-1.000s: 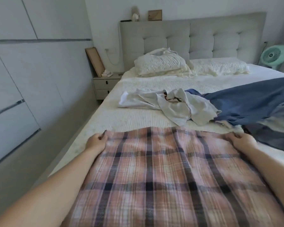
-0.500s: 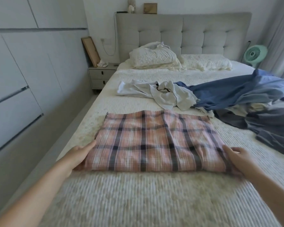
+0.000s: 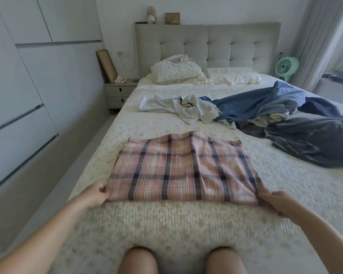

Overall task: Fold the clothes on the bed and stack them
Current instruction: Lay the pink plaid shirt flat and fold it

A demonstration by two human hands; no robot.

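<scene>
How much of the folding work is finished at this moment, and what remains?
Done: nothing is stacked yet. In hand: the plaid garment lies flat, partly folded, the left hand and right hand gripping its near corners. Left: the white garment and the blue clothes lie crumpled further up the bed.

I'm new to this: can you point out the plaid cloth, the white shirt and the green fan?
plaid cloth [image 3: 183, 169]: head view, middle of its top layer.
white shirt [image 3: 194, 111]: head view, crumpled middle.
green fan [image 3: 286, 66]: head view, round grille.

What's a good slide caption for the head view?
Both hands grip the plaid garment's near corners on the bed.
</scene>
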